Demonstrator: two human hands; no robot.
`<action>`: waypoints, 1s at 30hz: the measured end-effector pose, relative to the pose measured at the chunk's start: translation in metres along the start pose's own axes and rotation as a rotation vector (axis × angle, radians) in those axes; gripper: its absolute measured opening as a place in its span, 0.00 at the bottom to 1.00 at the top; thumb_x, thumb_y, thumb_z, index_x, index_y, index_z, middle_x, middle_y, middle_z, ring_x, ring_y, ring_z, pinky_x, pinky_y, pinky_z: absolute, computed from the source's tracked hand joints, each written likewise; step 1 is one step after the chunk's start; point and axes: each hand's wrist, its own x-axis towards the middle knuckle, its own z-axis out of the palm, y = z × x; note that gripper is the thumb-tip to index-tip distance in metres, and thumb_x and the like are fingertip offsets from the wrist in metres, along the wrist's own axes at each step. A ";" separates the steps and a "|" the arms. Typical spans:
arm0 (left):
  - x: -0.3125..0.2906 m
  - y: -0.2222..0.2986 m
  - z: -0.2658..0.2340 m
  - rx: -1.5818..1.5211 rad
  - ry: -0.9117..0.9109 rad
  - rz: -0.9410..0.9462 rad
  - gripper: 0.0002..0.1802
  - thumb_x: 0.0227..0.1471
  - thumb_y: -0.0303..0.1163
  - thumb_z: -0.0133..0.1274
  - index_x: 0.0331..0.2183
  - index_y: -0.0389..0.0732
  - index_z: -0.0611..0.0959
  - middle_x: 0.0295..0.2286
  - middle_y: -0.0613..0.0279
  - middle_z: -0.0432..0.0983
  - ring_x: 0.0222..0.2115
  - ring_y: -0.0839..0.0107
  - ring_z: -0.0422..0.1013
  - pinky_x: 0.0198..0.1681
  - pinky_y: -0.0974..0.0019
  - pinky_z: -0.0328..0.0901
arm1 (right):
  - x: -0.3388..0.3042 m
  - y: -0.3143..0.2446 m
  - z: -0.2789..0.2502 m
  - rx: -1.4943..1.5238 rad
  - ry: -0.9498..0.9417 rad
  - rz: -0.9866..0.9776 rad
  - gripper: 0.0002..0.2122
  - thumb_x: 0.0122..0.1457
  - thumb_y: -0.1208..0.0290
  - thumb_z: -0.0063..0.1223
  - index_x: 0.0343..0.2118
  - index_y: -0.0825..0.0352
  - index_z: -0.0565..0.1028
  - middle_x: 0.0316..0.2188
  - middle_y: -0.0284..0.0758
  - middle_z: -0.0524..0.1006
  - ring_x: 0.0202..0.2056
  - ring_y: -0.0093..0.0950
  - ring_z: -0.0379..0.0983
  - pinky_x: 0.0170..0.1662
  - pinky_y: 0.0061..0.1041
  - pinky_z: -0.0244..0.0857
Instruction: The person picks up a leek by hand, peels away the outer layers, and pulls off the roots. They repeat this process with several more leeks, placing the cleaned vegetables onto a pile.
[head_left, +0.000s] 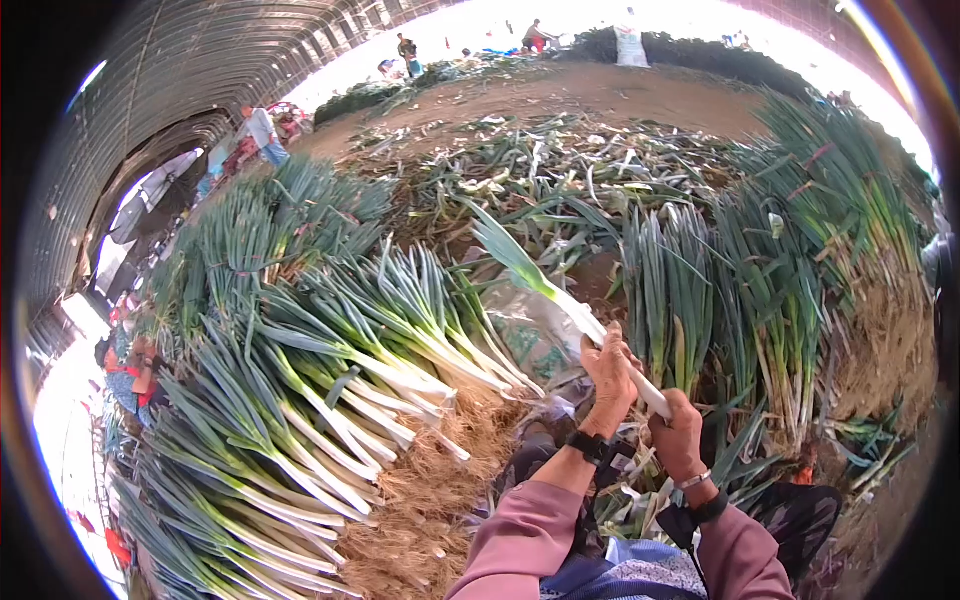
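While the left hand (608, 375) and the right hand (677, 437) both grip one pale leek (575, 313) before the person's body, many white-stemmed leeks (330, 440) lie at left, seemingly finished, and upright bundles (670, 290) at right probably remain.

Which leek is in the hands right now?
The single leek clasped by the left hand and right hand, its green leaves pointing up-left; the leek pile on the left and upright bundles on the right are unheld.
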 end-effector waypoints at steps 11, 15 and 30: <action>0.007 -0.005 -0.034 -0.190 -0.058 -0.224 0.09 0.51 0.31 0.52 0.29 0.37 0.69 0.19 0.62 0.63 0.15 0.69 0.63 0.15 0.66 0.63 | -0.082 -0.001 -0.072 0.701 -0.424 0.505 0.15 0.60 0.61 0.44 0.24 0.68 0.71 0.17 0.34 0.75 0.12 0.16 0.62 0.14 0.16 0.52; -0.008 0.020 -0.040 -0.255 -0.107 -0.161 0.08 0.49 0.30 0.54 0.27 0.40 0.70 0.18 0.65 0.64 0.14 0.71 0.63 0.15 0.67 0.62 | -0.098 -0.008 -0.085 0.655 -0.425 0.492 0.14 0.59 0.65 0.44 0.20 0.69 0.71 0.15 0.34 0.74 0.12 0.17 0.63 0.15 0.16 0.53; -0.050 0.303 -0.128 0.233 0.248 0.542 0.12 0.48 0.27 0.55 0.34 0.38 0.69 0.19 0.66 0.67 0.14 0.78 0.62 0.10 0.72 0.60 | -0.156 -0.078 -0.179 0.127 -0.358 -0.115 0.10 0.60 0.72 0.43 0.23 0.69 0.68 0.15 0.26 0.60 0.20 0.15 0.53 0.21 0.20 0.50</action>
